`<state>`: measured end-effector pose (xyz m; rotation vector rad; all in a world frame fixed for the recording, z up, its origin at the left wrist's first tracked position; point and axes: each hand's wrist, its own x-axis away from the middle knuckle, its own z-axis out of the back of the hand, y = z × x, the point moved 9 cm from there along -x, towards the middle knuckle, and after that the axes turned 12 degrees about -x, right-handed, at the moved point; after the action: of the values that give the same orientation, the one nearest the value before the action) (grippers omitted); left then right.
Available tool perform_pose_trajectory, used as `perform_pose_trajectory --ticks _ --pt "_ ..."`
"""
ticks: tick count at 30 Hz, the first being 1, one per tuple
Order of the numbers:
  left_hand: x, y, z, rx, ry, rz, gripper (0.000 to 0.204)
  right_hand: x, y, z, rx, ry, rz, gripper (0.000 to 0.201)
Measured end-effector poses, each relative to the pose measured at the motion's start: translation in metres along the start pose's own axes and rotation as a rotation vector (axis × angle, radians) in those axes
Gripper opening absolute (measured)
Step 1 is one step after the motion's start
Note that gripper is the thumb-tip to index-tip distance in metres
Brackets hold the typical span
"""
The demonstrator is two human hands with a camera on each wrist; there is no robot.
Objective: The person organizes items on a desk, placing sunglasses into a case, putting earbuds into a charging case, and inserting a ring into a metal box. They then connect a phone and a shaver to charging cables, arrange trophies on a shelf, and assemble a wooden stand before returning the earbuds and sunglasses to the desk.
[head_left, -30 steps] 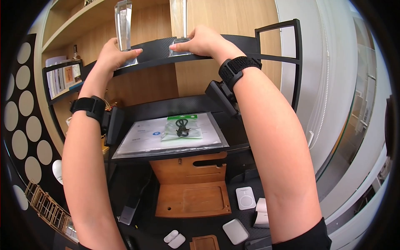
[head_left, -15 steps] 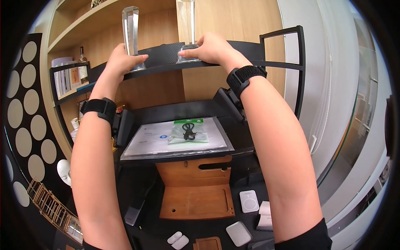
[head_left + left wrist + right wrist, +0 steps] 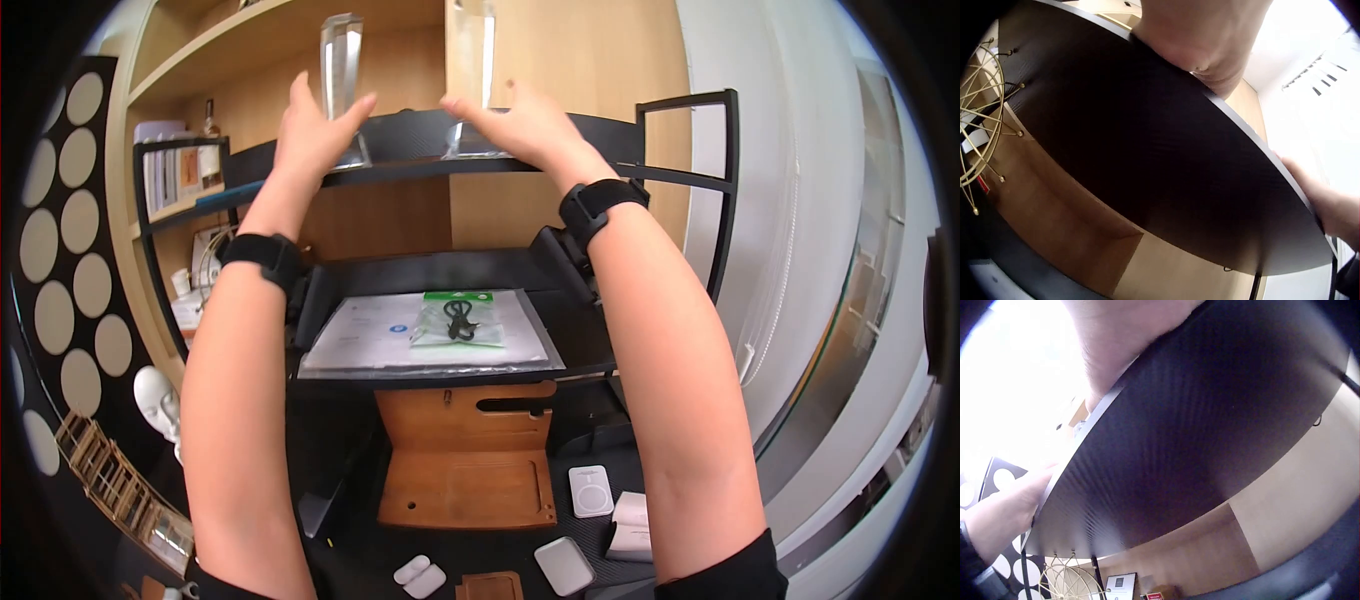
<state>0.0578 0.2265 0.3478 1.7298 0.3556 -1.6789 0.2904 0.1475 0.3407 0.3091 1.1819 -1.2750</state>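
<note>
Two clear glass trophies stand upright on the black upper shelf [image 3: 410,172]. My left hand [image 3: 312,140] is beside the left trophy [image 3: 341,65], its thumb and fingers spread apart around the lower part. Close to the base of the right trophy [image 3: 474,60] is my right hand [image 3: 530,128], with its thumb stretched out to the left and its fingers loose. In the wrist views the shelf's dark underside fills most of the picture, so the trophies are largely hidden there; the heel of the left hand [image 3: 1204,34] and of the right hand [image 3: 1125,337] shows over its edge.
On the lower shelf lie papers in a clear sleeve [image 3: 350,330] and a bagged black cable [image 3: 460,320]. Below are a wooden stand [image 3: 465,490], a white charger [image 3: 590,491] and an earbud case [image 3: 420,577]. A gold wire ornament [image 3: 1069,581] sits under the shelf's left end.
Both hands have loosened from the trophy bases, thumbs and fingers spreading. The trophies stay standing on the shelf. The head view has shifted slightly, moving the scene to the right.
</note>
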Motion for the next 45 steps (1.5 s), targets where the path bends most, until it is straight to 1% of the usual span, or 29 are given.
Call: perform_pose_trajectory --ticks 1,2,3,4,5,6,7,9,10,12,14,15,16,17,19,21,23,25,26,27,28,29,32,34,35,38,41,43,45 --pt "0.002 0.002 0.014 -0.118 0.162 0.009 0.071 0.000 0.002 0.005 0.000 0.111 -0.033 0.094" --pt "0.007 0.008 0.024 -0.054 0.256 -0.052 0.068 -0.016 0.010 -0.007 0.031 0.014 -0.006 0.088" --pt "0.012 0.014 0.035 -0.002 0.352 -0.115 0.066 -0.021 0.016 -0.001 0.055 0.148 0.007 0.078" --pt "0.020 0.021 0.045 -0.008 0.415 -0.186 0.063 -0.019 0.011 0.003 0.123 0.178 0.041 0.078" --pt "0.028 0.031 0.055 -0.023 0.471 -0.269 0.061 -0.018 0.012 0.007 0.129 0.201 -0.027 0.079" --pt "0.039 0.042 0.066 0.016 0.423 -0.299 0.062 -0.026 0.017 0.006 0.212 0.211 0.031 0.082" --pt "0.049 0.049 0.080 0.058 0.376 -0.328 0.064 -0.022 0.015 0.010 0.195 0.250 0.045 0.098" --pt "0.067 0.044 0.104 -0.012 0.415 -0.528 0.060 -0.020 0.011 0.014 0.195 0.280 0.075 0.098" --pt "0.074 0.039 0.123 -0.108 0.384 -0.499 0.061 -0.024 0.015 0.014 0.171 0.283 0.074 0.096" --pt "0.073 -0.003 0.149 -0.215 0.434 -0.605 0.059 -0.023 0.015 0.017 0.128 0.302 0.089 0.095" --pt "0.068 -0.077 0.189 -0.327 0.399 -0.397 0.063 -0.023 0.019 0.019 0.107 0.302 0.083 0.094" --pt "0.072 -0.114 0.214 -0.392 0.445 -0.247 0.065 -0.025 0.019 0.018 0.102 0.287 0.093 0.094" --pt "0.078 -0.156 0.239 -0.302 0.426 -0.062 0.072 -0.026 0.019 0.017 0.096 0.272 0.100 0.093" --pt "0.091 -0.194 0.263 -0.349 0.477 0.128 0.078 -0.026 0.020 0.017 0.111 0.269 0.094 0.092" --pt "0.125 -0.227 0.288 -0.149 0.451 0.289 0.066 -0.031 0.024 0.015 0.090 0.224 0.099 0.091" --pt "0.174 -0.294 0.305 -0.378 0.546 0.524 0.062 -0.033 0.027 0.016 0.084 0.239 0.100 0.090" --pt "0.213 -0.331 0.296 -0.291 0.424 0.517 0.061 -0.034 0.028 0.017 0.074 0.233 0.095 0.089" --pt "0.253 -0.349 0.278 -0.274 0.296 0.680 0.063 -0.035 0.029 0.017 0.071 0.240 0.120 0.087" --pt "0.270 -0.362 0.268 -0.400 0.190 0.693 0.065 -0.037 0.029 0.017 0.051 0.237 0.163 0.084" --pt "0.275 -0.352 0.262 -0.524 0.082 0.705 0.067 -0.036 0.024 0.017 0.032 0.235 0.207 0.082" --pt "0.288 -0.344 0.254 -0.615 -0.011 0.793 0.071 -0.035 0.023 0.017 0.035 0.235 0.210 0.082" --pt "0.295 -0.324 0.250 -0.677 -0.135 0.980 0.074 -0.032 0.021 0.017 0.035 0.232 0.193 0.080" --pt "0.337 -0.380 0.246 -0.736 -0.229 1.038 0.071 -0.031 0.018 0.017 0.030 0.229 0.185 0.078" --pt "0.359 -0.427 0.234 -0.535 -0.312 1.005 0.057 -0.031 0.020 0.017 0.022 0.232 0.187 0.078" --pt "0.359 -0.423 0.234 -0.534 -0.314 0.998 0.057 -0.031 0.020 0.016 0.020 0.245 0.187 0.078" --pt "0.339 -0.394 0.238 -0.666 -0.263 0.651 0.036 -0.028 0.020 0.018 0.002 0.254 0.149 0.079" --pt "0.336 -0.376 0.239 -0.723 -0.289 0.609 0.038 -0.024 0.024 0.016 0.006 0.241 0.064 0.080" --pt "0.331 -0.347 0.243 -0.701 -0.241 0.519 0.037 -0.020 0.018 0.019 0.011 0.255 0.020 0.080" --pt "0.312 -0.302 0.247 -0.680 -0.213 0.428 0.033 -0.007 0.008 0.013 0.018 0.159 -0.031 0.079"
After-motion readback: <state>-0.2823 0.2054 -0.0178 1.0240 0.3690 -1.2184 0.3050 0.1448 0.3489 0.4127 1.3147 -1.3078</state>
